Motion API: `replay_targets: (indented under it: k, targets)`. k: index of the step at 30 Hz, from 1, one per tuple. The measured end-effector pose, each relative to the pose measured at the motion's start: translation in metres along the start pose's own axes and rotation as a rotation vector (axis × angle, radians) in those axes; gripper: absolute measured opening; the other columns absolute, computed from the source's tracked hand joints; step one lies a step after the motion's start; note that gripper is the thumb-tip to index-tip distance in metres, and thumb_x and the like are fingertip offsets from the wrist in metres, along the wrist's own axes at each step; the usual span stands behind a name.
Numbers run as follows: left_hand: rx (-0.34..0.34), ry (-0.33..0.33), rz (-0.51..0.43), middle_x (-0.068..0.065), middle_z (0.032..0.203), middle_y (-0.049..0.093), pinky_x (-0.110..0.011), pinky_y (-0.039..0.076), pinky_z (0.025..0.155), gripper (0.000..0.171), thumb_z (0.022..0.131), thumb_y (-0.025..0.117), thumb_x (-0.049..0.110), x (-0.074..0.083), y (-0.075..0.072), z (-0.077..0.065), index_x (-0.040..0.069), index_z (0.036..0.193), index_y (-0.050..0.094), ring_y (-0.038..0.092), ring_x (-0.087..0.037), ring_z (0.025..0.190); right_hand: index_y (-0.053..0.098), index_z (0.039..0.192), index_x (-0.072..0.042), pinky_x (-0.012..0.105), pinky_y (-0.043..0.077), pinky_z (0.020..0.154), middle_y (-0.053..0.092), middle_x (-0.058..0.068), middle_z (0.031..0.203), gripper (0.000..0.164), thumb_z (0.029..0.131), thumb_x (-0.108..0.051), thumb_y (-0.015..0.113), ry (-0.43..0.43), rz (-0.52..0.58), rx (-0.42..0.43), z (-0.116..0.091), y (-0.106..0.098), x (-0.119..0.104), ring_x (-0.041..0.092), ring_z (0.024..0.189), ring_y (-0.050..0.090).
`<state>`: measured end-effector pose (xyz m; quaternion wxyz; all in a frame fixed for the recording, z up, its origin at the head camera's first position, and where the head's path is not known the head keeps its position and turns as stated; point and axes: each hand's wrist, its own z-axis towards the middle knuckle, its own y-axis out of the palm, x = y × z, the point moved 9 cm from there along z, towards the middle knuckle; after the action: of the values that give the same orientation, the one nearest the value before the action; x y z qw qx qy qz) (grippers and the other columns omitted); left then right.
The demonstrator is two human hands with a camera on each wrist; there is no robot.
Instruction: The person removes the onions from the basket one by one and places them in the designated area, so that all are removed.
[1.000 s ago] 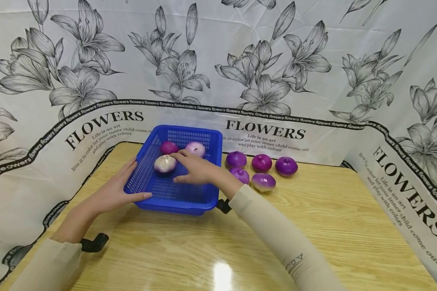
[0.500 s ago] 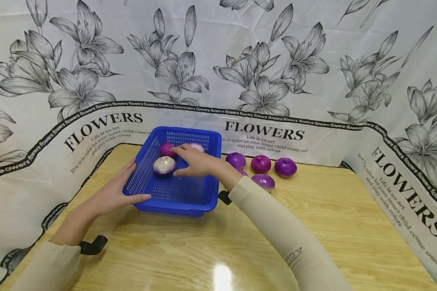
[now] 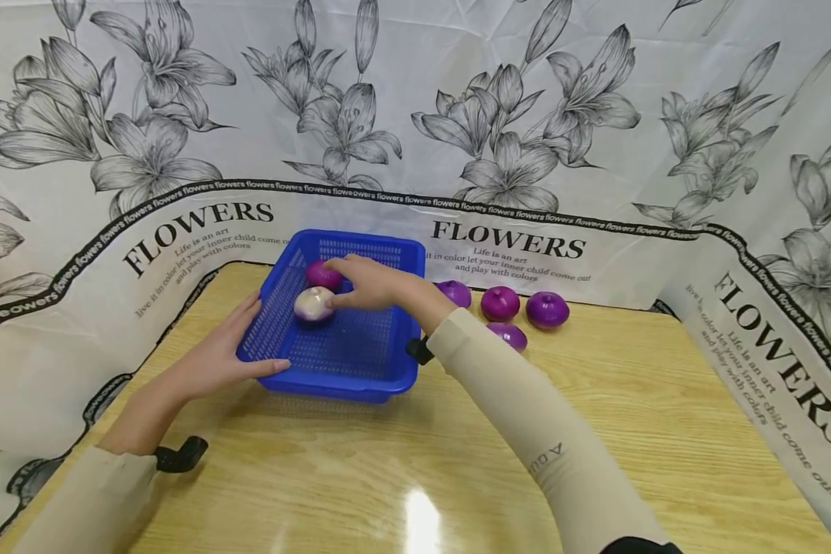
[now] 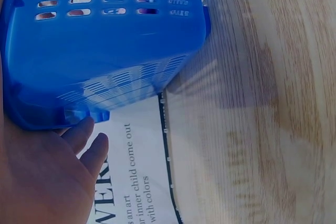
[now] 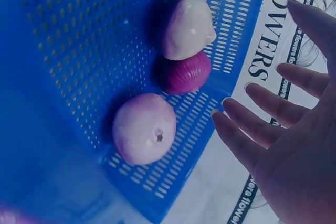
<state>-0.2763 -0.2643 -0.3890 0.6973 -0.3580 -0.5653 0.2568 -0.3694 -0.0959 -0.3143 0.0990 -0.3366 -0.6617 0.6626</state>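
Note:
My right hand (image 3: 372, 285) is held over the blue plastic basket (image 3: 360, 358), fingers extended and nothing in it. In the head view its thumb overlaps a white-and-purple onion (image 3: 313, 305). A dark magenta onion (image 3: 322, 274) lies behind that one, near the fingertips. The right wrist view has a third, pale purple onion (image 5: 144, 128) in the basket, which the hand hides in the head view. My left hand (image 3: 216, 352) rests against the basket's front left corner, thumb along the front rim. In the left wrist view its loosely bent fingers (image 4: 94, 153) meet the rim's underside.
Several purple onions (image 3: 500, 305) stand on the wood-grain table (image 3: 595, 431) right of the basket, partly covered by the right arm. A floral printed cloth (image 3: 512, 269) surrounds the table's back and sides, close behind the basket.
My right hand has shifted slightly toward the back of the basket, and its thumb now overlaps the white-and-purple onion. It now hides the pale onion. The left hand stays on the basket.

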Motion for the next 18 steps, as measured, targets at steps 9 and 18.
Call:
replay_targets:
  k: [9, 18]
  targets:
    - [0.000, 0.019, 0.002, -0.012, 0.172, -0.001, -0.070, 0.018, 0.118, 0.118, 0.086, 0.076, 0.058, 0.000, -0.001, 0.001, 0.006, 0.165, 0.004, 0.010, -0.045, 0.155, 0.043, 0.152, -0.008, 0.038, 0.045, 0.106, 0.055, 0.015, 0.139, 0.057, 0.105, -0.035, 0.057, -0.002, 0.099, 0.042, 0.031, 0.005, 0.004, 0.027, 0.129, 0.053]
    - [0.002, 0.013, 0.007, -0.011, 0.172, -0.001, -0.070, 0.018, 0.118, 0.118, 0.086, 0.075, 0.059, -0.001, -0.001, 0.000, 0.005, 0.165, 0.006, 0.008, -0.044, 0.156, 0.032, 0.157, 0.001, 0.039, 0.042, 0.112, 0.049, 0.023, 0.149, 0.074, 0.098, -0.028, 0.067, 0.035, 0.264, 0.032, 0.052, 0.028, 0.021, 0.035, 0.138, 0.047]
